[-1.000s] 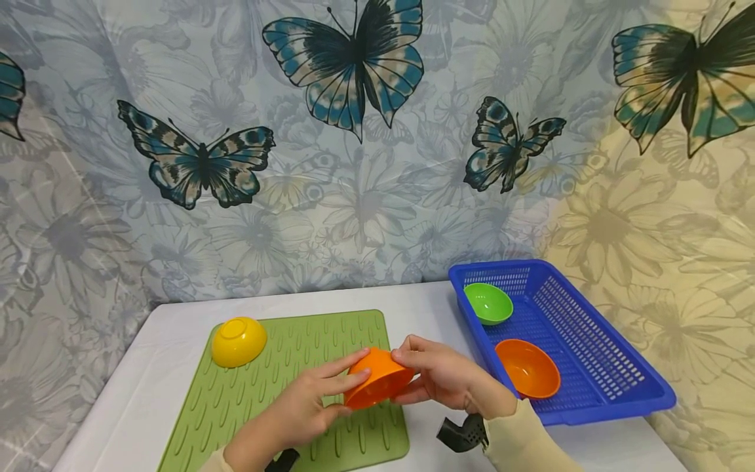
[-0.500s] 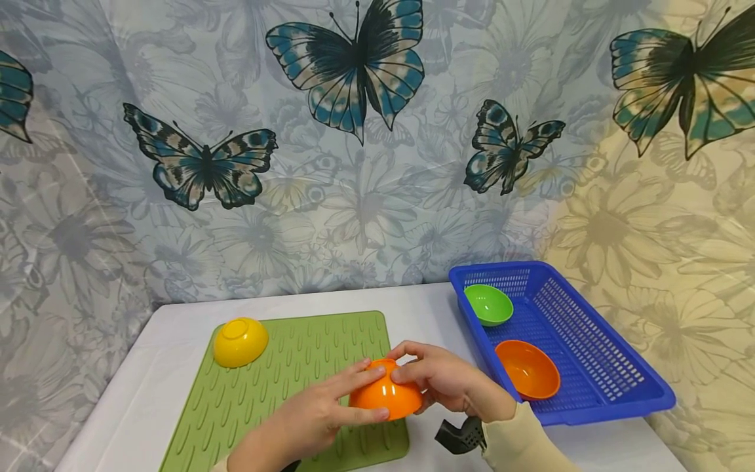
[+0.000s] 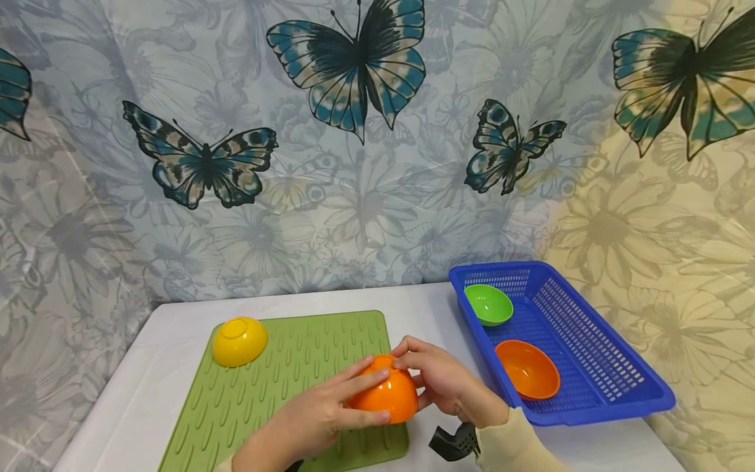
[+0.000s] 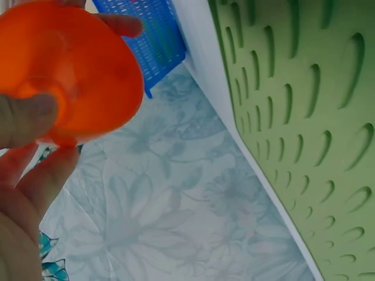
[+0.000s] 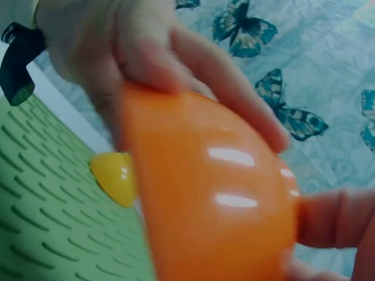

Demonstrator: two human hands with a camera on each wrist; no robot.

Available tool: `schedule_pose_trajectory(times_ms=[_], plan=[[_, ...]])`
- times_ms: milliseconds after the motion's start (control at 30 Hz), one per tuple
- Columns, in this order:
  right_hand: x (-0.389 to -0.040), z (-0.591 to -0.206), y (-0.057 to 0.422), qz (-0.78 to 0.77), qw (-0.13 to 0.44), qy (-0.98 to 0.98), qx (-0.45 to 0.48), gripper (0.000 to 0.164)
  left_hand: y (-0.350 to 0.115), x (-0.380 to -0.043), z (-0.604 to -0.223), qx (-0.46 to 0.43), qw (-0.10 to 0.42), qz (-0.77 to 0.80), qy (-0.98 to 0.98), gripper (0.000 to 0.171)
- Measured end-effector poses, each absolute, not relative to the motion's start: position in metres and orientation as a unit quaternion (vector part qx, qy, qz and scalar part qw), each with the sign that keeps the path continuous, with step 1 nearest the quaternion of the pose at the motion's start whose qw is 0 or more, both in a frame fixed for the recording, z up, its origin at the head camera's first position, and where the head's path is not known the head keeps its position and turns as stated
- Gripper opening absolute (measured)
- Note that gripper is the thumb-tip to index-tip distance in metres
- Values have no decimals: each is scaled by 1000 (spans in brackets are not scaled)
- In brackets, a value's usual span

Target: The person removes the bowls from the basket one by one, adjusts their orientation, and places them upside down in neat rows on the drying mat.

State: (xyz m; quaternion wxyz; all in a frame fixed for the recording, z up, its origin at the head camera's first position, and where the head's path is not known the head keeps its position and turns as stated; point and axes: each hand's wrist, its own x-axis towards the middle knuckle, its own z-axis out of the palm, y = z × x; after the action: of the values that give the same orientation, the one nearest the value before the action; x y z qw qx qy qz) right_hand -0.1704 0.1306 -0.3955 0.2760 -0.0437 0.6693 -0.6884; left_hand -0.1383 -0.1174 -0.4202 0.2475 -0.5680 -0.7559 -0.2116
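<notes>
Both hands hold a small orange bowl over the right part of the green ridged mat. It is tilted, base upward, and its outer wall shows in the head view. My left hand grips it from the left, thumb low on the near side and fingers across the upper wall. From the right, my right hand pinches it near the base. In the right wrist view the bowl's glossy side fills the middle. A yellow bowl lies upside down at the mat's far left corner.
To the right stands a blue perforated basket. Inside it a green bowl sits near the far left corner and a second orange bowl nearer the front, both mouth up. A butterfly-print cloth hangs behind the white table.
The held orange bowl has been turned, so that its mouth no longer shows in the head view, and has shifted slightly right. Both hands' fingers have moved on it. The other bowls stayed put.
</notes>
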Motion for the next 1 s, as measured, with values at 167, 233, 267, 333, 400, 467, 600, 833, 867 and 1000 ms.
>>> schedule_pose_trajectory(times_ms=[167, 233, 267, 333, 400, 467, 600, 833, 867, 1000], plan=[[-169, -397, 123, -696, 201, 689, -19, 21, -116, -135, -422, -504, 222, -221, -805, 60], [-168, -398, 120, -686, 163, 709, -19, 21, -114, -132, -422, -448, 172, -252, -840, 64], [-168, -398, 119, -680, 146, 718, -20, 21, -113, -131, -423, -416, 144, -270, -857, 71], [-166, -398, 115, -658, 108, 745, -30, 21, -110, -128, -423, -345, 85, -307, -883, 85], [-164, -399, 112, -625, 71, 776, -45, 23, -107, -128, -424, -285, 40, -347, -893, 90], [-162, -399, 109, -592, 42, 803, -60, 27, -103, -130, -424, -239, 10, -378, -894, 92], [-158, -401, 105, -536, 8, 840, -81, 32, -98, -134, -424, -184, -8, -432, -883, 90], [-154, -402, 99, -517, 6, 851, -93, 33, -94, -137, -422, -139, 27, -425, -894, 78], [-153, -402, 98, -518, 5, 850, -94, 33, -94, -138, -422, -138, 30, -424, -895, 77], [-153, -404, 96, -520, -5, 848, -105, 33, -95, -139, -421, -150, 48, -425, -892, 74]])
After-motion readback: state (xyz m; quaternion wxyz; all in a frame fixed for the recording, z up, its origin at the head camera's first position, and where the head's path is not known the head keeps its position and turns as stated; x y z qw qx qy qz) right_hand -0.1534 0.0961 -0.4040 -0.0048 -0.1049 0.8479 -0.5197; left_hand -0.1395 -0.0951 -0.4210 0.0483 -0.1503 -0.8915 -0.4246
